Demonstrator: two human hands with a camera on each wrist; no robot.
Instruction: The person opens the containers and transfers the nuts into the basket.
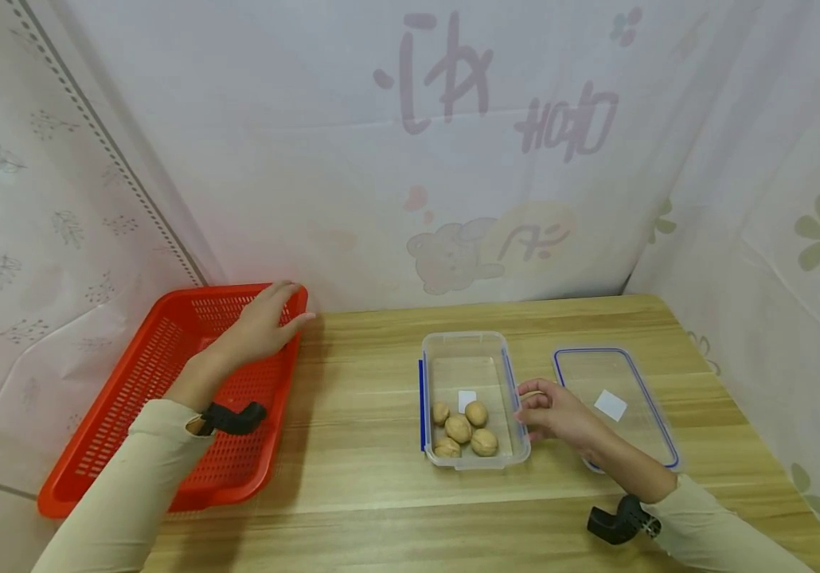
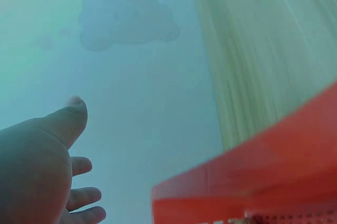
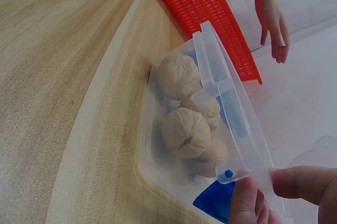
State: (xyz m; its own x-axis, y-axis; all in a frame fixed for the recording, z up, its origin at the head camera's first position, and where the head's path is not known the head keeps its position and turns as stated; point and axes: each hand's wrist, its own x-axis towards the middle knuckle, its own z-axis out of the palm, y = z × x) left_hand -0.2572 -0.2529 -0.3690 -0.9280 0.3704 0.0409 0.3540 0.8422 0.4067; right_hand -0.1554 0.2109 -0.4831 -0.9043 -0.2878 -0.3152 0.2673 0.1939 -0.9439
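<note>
A clear plastic food container [image 1: 474, 350] with blue side latches stands on the table and holds several walnuts [image 1: 458, 428] at its near end. My right hand [image 1: 560, 414] is at the container's right side; in the right wrist view its thumb and fingers [image 3: 245, 200] pinch the rim beside a blue latch [image 3: 215, 200]. At the left, my left hand [image 1: 259, 322] hovers over the far right corner of a red plastic basket [image 1: 281, 414]. Its fingers are spread loosely and hold nothing; the left wrist view shows the thumb [image 2: 73, 118] apart from the other fingers.
The container's clear lid [image 1: 639, 406], with a blue seal and a white label, lies flat to the right, partly under the right forearm. Printed white curtains [image 1: 353, 199] enclose the wooden table [image 1: 353, 509] at the back and sides.
</note>
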